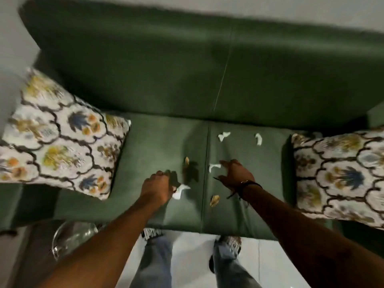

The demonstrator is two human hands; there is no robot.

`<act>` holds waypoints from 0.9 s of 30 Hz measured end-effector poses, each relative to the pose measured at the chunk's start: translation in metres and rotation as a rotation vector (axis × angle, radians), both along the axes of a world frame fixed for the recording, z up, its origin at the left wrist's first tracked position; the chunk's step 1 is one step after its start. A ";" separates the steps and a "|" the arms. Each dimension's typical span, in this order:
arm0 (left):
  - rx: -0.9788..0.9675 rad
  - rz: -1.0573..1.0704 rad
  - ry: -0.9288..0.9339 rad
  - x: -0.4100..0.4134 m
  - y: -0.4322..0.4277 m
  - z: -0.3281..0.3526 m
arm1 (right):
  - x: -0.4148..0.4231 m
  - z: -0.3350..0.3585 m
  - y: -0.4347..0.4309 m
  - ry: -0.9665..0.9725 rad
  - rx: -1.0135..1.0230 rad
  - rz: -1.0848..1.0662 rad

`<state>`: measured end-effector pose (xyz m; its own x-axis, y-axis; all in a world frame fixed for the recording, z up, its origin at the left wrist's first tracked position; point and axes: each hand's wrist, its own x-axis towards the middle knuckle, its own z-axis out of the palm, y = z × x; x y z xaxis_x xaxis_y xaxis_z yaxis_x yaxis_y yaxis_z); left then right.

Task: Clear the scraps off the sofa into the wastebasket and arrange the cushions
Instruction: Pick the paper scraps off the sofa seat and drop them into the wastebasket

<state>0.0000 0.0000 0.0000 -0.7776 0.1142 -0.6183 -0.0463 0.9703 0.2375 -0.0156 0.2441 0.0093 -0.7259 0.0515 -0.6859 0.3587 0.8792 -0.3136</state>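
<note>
No text, label, brand, number or sign can be read anywhere in the view. A black-and-white marking is seen on the left shoe (pixel 152 233) near the bottom edge, but it is too blurred to be made out as letters. The patterned cushions (pixel 60 138) at the left and right carry only floral motifs, and no print is shown on the green sofa (pixel 166 80).

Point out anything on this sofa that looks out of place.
Scraps litter the green sofa seat: white paper bits near the backrest, tan crumbs toward the front. The left hand is closed on a white scrap; the right hand reaches for another. Both cushions lie flat.
</note>
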 end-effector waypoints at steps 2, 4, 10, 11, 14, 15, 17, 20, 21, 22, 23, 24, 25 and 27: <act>0.010 0.081 -0.029 0.012 0.003 -0.055 | -0.006 -0.059 -0.002 0.033 -0.074 -0.187; 0.053 0.182 -0.058 0.028 0.007 -0.104 | -0.012 -0.116 -0.010 0.057 -0.086 -0.366; 0.084 0.190 0.057 0.043 0.032 -0.184 | -0.014 -0.212 -0.025 0.279 0.056 -0.320; 0.114 0.154 0.069 0.042 0.034 -0.188 | -0.012 -0.218 -0.027 0.312 0.029 -0.294; 0.219 0.105 0.127 0.037 0.040 -0.185 | 0.009 -0.217 -0.030 0.356 -0.037 -0.210; 0.244 0.136 0.186 0.031 0.040 -0.181 | 0.021 -0.213 -0.029 0.381 -0.068 -0.222; 0.266 0.221 0.333 0.016 0.039 -0.172 | 0.050 -0.201 -0.027 0.406 -0.151 -0.334; 0.258 0.307 0.446 -0.016 0.041 -0.169 | 0.093 -0.184 -0.021 0.345 -0.185 -0.555; 0.261 0.317 0.443 -0.026 0.044 -0.171 | 0.104 -0.184 -0.020 0.310 -0.158 -0.599; 0.265 0.320 0.419 -0.036 0.048 -0.175 | 0.111 -0.186 -0.020 0.264 -0.129 -0.633; 0.273 0.319 0.388 -0.044 0.054 -0.180 | 0.115 -0.190 -0.021 0.214 -0.115 -0.672; 0.280 0.327 0.346 -0.052 0.059 -0.184 | 0.116 -0.194 -0.022 0.168 -0.124 -0.720; 0.292 0.344 0.306 -0.058 0.064 -0.191 | 0.116 -0.199 -0.023 0.138 -0.131 -0.762; 0.314 0.398 0.252 -0.069 0.070 -0.200 | 0.112 -0.208 -0.026 0.123 -0.120 -0.806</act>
<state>-0.0686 0.0698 -0.1996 -0.9175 -0.0696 -0.3915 -0.2986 0.7707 0.5629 0.0961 0.2184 -0.1987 -0.5676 0.5202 -0.6381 0.8225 0.3244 -0.4671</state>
